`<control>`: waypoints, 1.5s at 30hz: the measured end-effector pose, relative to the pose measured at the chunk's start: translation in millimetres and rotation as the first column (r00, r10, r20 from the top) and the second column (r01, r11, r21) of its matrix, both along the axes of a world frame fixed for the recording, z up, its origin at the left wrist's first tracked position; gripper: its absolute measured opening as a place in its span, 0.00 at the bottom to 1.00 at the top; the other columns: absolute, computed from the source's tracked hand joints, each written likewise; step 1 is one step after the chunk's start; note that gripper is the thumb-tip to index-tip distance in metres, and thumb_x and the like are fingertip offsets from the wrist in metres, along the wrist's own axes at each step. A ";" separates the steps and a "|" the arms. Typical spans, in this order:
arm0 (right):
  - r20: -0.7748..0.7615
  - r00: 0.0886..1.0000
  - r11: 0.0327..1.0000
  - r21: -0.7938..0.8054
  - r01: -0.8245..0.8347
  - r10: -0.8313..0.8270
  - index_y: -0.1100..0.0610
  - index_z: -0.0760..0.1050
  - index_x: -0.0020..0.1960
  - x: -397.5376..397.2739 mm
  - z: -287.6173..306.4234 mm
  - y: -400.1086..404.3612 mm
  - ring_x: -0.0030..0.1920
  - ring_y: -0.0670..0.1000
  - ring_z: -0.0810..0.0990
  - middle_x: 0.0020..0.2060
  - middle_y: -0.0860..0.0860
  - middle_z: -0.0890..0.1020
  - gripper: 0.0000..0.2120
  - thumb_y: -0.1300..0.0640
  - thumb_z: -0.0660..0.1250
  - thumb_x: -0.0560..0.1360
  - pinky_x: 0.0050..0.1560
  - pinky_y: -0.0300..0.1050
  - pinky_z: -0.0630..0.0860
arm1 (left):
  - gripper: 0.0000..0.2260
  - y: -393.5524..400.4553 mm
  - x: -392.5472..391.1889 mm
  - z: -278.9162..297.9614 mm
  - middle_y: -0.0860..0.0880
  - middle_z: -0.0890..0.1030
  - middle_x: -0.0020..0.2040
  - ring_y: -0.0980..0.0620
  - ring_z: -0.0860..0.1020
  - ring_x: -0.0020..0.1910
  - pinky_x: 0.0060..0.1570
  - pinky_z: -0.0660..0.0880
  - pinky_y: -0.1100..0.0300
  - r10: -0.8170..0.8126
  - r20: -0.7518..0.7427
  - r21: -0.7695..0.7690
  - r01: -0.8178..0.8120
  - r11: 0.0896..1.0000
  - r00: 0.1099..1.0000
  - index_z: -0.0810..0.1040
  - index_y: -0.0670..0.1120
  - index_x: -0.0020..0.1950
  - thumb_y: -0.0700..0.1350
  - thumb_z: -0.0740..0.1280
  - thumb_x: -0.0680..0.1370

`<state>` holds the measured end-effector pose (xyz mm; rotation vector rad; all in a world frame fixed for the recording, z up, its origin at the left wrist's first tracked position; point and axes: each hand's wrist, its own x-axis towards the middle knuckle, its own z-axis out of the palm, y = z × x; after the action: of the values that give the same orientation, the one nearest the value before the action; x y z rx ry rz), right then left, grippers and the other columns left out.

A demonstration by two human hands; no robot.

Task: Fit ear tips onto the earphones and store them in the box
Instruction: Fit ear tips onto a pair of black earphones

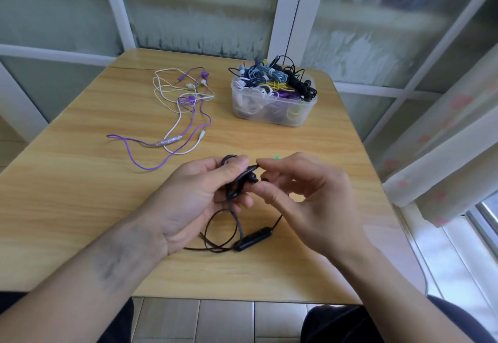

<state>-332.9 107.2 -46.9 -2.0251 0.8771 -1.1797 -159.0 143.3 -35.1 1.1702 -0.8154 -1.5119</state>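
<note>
My left hand (pixel 199 194) grips a black ear-hook earphone (pixel 241 181) over the middle of the wooden table (pixel 80 181). My right hand (pixel 299 194) pinches at the earbud's nozzle with thumb and forefinger; a small dark ear tip seems to sit between them. The earphone's black cable (pixel 221 232) and inline remote (pixel 253 239) lie on the table below my hands. A small green piece (pixel 277 157) peeks out behind my right fingers. The clear plastic box (pixel 272 110), heaped with coiled earphones of several colours, stands at the back right.
A purple earphone set (pixel 151 159) and a white one (pixel 172 92) lie tangled at the back left of the table. Frosted window panels surround the table. A curtain (pixel 444 154) hangs at the right. My knees and a tiled floor show below the near edge.
</note>
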 end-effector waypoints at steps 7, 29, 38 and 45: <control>-0.022 0.997 0.950 -0.306 0.067 -0.077 0.61 0.85 0.51 8.9 -4.4 1.7 0.36 0.45 0.82 0.39 0.52 0.83 0.09 0.65 0.77 0.71 0.39 0.39 0.79 | 0.20 0.1 -1.6 3.2 0.44 0.82 0.37 0.49 0.80 0.28 0.26 0.73 0.64 0.044 0.001 -0.031 -0.044 0.999 0.999 0.76 0.38 0.55 0.49 0.69 0.69; 0.337 0.940 0.631 0.741 -0.229 -0.054 0.66 0.82 0.46 0.8 16.4 -1.0 0.37 0.55 0.82 0.39 0.62 0.84 0.15 0.58 0.74 0.63 0.38 0.42 0.80 | 0.21 -2.1 3.2 -8.0 0.45 0.83 0.47 0.50 0.77 0.45 0.50 0.77 0.54 -0.055 0.319 -0.336 0.168 0.927 0.946 0.80 0.49 0.52 0.50 0.81 0.62; 0.264 0.960 0.720 0.684 -0.121 -0.090 0.63 0.82 0.47 -8.0 18.3 -3.7 0.43 0.58 0.86 0.40 0.60 0.86 0.15 0.59 0.77 0.62 0.52 0.49 0.82 | 0.10 -1.5 -3.6 -3.6 0.53 0.79 0.34 0.55 0.73 0.29 0.29 0.70 0.69 0.058 0.268 -0.281 0.020 0.959 0.962 0.79 0.42 0.53 0.37 0.71 0.72; 0.240 0.971 0.770 0.622 -0.143 -0.013 0.62 0.83 0.46 -9.7 21.7 -3.3 0.42 0.58 0.86 0.38 0.59 0.85 0.10 0.61 0.75 0.66 0.47 0.49 0.83 | 0.10 0.0 -2.8 -3.2 0.53 0.78 0.33 0.54 0.73 0.29 0.30 0.70 0.68 0.012 0.264 -0.281 0.065 0.958 0.964 0.79 0.43 0.53 0.36 0.71 0.72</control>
<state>-342.5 103.9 -25.2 -1.3198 0.9216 -0.8863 -161.8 143.3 -38.3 1.1563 -1.1928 -1.2217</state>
